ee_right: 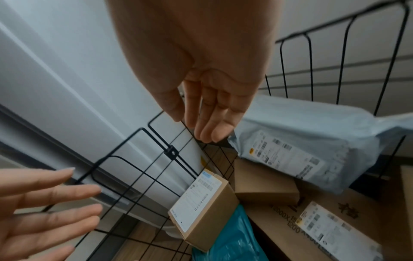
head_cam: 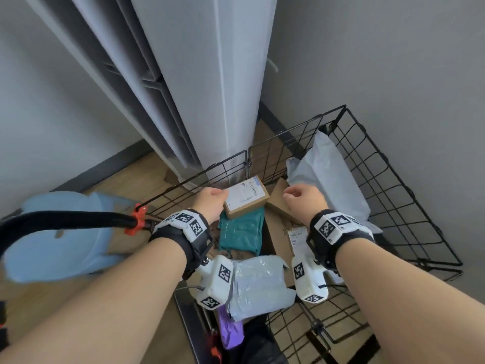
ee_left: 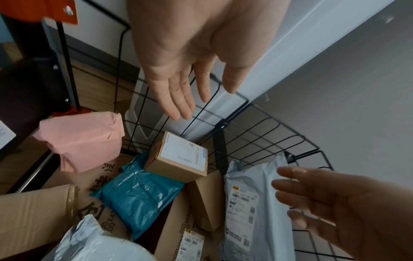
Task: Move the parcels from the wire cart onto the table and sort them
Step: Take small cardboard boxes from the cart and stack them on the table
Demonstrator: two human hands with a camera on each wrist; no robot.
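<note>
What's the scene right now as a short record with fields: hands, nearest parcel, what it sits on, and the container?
left hand: open, above the small box, not holding it
right hand: open, holding nothing
nearest parcel: small box with a white label, tilted
resting on: teal mailer
container: wire cart, parcels inside

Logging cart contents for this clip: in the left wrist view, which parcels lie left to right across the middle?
Pink mailer → teal mailer → small labelled box → white mailer with label.
</note>
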